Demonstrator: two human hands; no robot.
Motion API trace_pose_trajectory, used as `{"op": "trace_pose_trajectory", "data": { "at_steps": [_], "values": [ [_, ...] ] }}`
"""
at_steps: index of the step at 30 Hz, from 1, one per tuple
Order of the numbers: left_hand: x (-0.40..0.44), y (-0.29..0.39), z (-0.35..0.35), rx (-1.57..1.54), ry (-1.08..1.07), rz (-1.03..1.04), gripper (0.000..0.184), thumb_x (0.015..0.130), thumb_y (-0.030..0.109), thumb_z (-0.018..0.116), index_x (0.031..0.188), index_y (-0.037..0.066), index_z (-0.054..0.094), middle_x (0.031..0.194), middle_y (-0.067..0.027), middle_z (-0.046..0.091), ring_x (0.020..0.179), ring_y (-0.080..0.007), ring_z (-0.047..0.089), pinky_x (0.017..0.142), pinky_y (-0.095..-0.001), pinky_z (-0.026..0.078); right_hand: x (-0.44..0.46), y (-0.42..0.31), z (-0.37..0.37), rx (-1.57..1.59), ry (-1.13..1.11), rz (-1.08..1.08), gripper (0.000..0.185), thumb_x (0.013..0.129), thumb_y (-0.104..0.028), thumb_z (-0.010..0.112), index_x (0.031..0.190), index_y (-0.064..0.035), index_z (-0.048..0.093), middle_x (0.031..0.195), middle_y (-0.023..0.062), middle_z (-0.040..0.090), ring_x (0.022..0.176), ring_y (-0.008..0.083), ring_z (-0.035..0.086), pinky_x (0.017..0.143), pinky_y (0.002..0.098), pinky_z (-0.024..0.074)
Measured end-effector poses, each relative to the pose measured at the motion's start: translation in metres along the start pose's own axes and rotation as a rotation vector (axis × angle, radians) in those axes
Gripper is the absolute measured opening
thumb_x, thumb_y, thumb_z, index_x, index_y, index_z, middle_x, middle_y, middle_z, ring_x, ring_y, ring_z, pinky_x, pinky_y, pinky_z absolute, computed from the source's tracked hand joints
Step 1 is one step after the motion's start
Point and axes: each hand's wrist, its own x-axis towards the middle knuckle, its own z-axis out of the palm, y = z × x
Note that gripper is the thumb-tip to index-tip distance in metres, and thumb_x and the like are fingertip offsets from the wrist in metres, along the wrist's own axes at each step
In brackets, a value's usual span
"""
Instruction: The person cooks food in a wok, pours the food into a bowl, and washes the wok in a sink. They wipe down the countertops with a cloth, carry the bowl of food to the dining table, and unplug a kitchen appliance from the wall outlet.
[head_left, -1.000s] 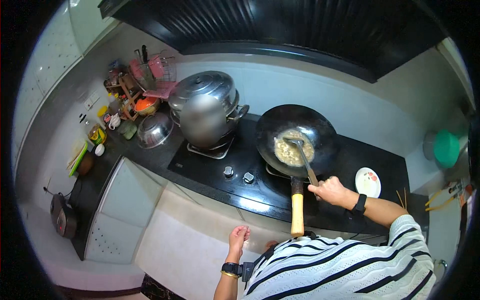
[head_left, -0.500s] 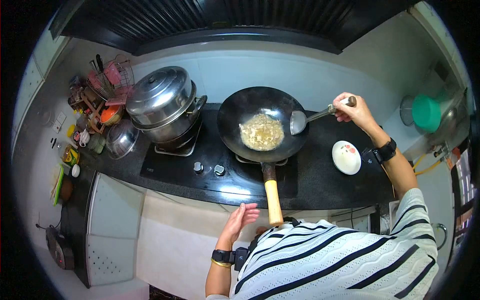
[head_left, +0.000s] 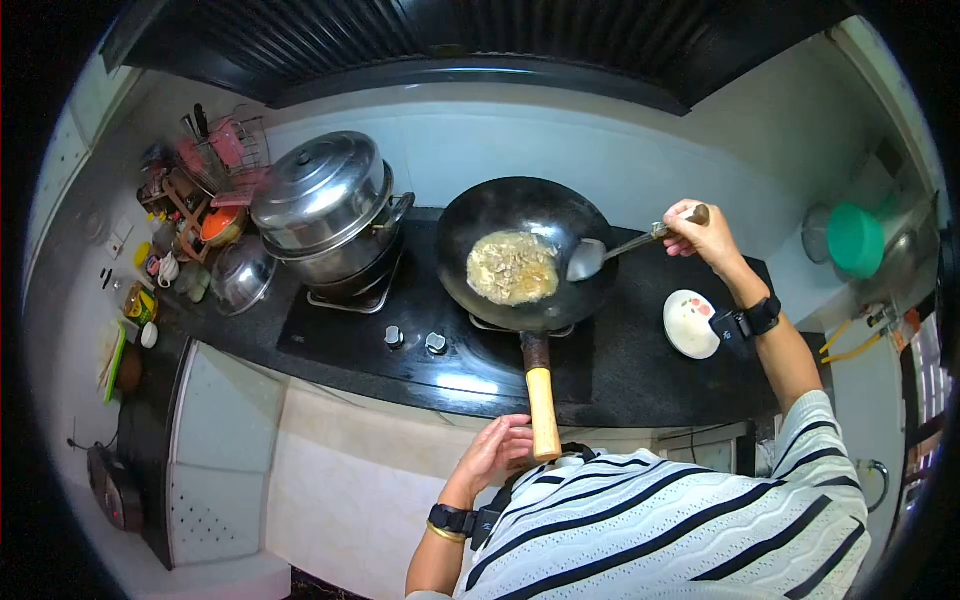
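1. Take the wok (head_left: 470, 215) as the dial, with 12 o'clock toward the wall. It sits over a burner on the black glass hob (head_left: 470, 378), its wooden handle (head_left: 543, 412) pointing to 6 o'clock.
2. My right grip (head_left: 703, 238), out beyond the rim at 3 o'clock, is closed around the upper shaft of the metal wok spatula (head_left: 587, 261) (its brown end cap pokes out past my fingers).
3. The spatula's blade hangs inside the rim at 3 o'clock, just beside the food; I cannot tell whether it touches the metal.
4. The food, pale pieces in a cloudy yellowish liquid (head_left: 512, 268), lies in the bowl of the wok.
5. My left grip (head_left: 495, 452) is loose, fingers slightly bent, at 9 o'clock of the handle's end. Whether the fingertips touch the wood I cannot tell.
6. At 4 o'clock a white floral plate (head_left: 688, 340) rests on the black worktop (head_left: 640, 375).
7. Toward 9 o'clock stands a lidded steel steamer pot (head_left: 318, 215); two control knobs (head_left: 436, 344) sit at 8 o'clock.
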Motion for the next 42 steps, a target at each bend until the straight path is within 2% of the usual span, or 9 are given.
{"op": "trace_pose_trajectory", "data": {
  "at_steps": [6,10,12,16,26,35,36,38,42],
  "values": [
    [-0.010,-0.010,-0.014,0.017,0.115,-0.011,0.034,0.092,0.029,0.037,0.112,0.003,0.046,0.096,-0.0087,0.057,0.084,-0.0134,0.057,0.075,-0.0252,0.047,0.019,0.029,0.031,0.174,-0.113,0.007,0.015,0.080,-0.019,0.057,0.087,-0.0058,0.058,0.073,0.0060,0.062,0.061,0.0107,0.061,0.053,0.0206,0.0494],
    [-0.017,-0.006,-0.013,0.067,0.204,-0.003,0.033,0.092,0.028,0.037,0.109,0.002,0.046,0.095,-0.0107,0.057,0.085,-0.0168,0.057,0.077,-0.0280,0.048,0.016,0.017,0.041,0.110,-0.210,-0.240,0.012,0.077,-0.012,0.058,0.086,-0.0039,0.061,0.074,0.0051,0.062,0.068,0.0083,0.059,0.059,0.0223,0.0502],
    [-0.018,-0.006,-0.012,0.071,0.223,-0.004,0.032,0.092,0.028,0.037,0.109,0.002,0.046,0.095,-0.0105,0.057,0.085,-0.0164,0.057,0.077,-0.0276,0.048,0.019,0.007,0.042,-0.248,-0.197,-0.670,0.012,0.076,-0.010,0.058,0.086,-0.0053,0.061,0.075,0.0047,0.063,0.067,0.0106,0.060,0.061,0.0247,0.0498],
    [-0.018,-0.009,-0.005,0.085,0.219,0.008,0.031,0.092,0.027,0.038,0.110,0.003,0.046,0.095,-0.0098,0.057,0.084,-0.0153,0.057,0.076,-0.0273,0.047,0.028,0.015,0.074,-0.505,-0.296,-0.762,0.013,0.072,-0.008,0.061,0.085,-0.0128,0.060,0.073,0.0074,0.063,0.062,0.0209,0.061,0.057,0.0306,0.0478],
    [-0.016,-0.016,-0.005,0.119,0.223,-0.013,0.031,0.091,0.028,0.040,0.109,0.003,0.047,0.095,-0.0088,0.056,0.085,-0.0149,0.056,0.076,-0.0268,0.046,-0.015,-0.023,0.077,-0.207,-0.252,-0.664,0.012,0.074,-0.008,0.057,0.084,-0.0074,0.062,0.079,0.0055,0.065,0.068,0.0155,0.063,0.063,0.0255,0.0476],
    [-0.021,-0.016,-0.015,0.143,0.226,-0.013,0.030,0.091,0.026,0.041,0.108,0.004,0.048,0.095,-0.0096,0.058,0.085,-0.0162,0.057,0.076,-0.0271,0.047,-0.044,0.007,0.075,-0.306,-0.121,-0.625,0.009,0.073,-0.011,0.058,0.081,-0.0091,0.061,0.065,0.0074,0.061,0.051,0.0165,0.058,0.049,0.0263,0.0430],
    [-0.021,-0.016,-0.016,0.146,0.226,-0.010,0.030,0.091,0.026,0.041,0.108,0.004,0.048,0.095,-0.0096,0.058,0.085,-0.0162,0.057,0.076,-0.0271,0.047,-0.045,0.014,0.077,-0.223,-0.117,-0.719,0.009,0.074,-0.011,0.058,0.082,-0.0079,0.061,0.066,0.0078,0.062,0.052,0.0153,0.059,0.049,0.0257,0.0435],
    [-0.022,-0.019,-0.018,0.153,0.245,-0.036,0.030,0.090,0.027,0.042,0.109,0.004,0.048,0.095,-0.0089,0.058,0.085,-0.0157,0.057,0.077,-0.0269,0.047,-0.050,0.021,0.073,-0.317,-0.181,-0.510,0.009,0.074,-0.010,0.058,0.082,-0.0074,0.061,0.072,0.0072,0.063,0.060,0.0156,0.062,0.055,0.0250,0.0466],
    [-0.020,-0.025,-0.024,0.239,0.245,0.027,0.036,0.087,0.034,0.048,0.109,0.006,0.050,0.094,-0.0050,0.057,0.086,-0.0117,0.054,0.076,-0.0247,0.045,-0.065,0.001,0.069,-0.247,-0.135,-0.629,0.007,0.074,-0.009,0.057,0.078,-0.0032,0.059,0.078,0.0082,0.064,0.071,0.0155,0.063,0.063,0.0261,0.0479]
  ]
}}
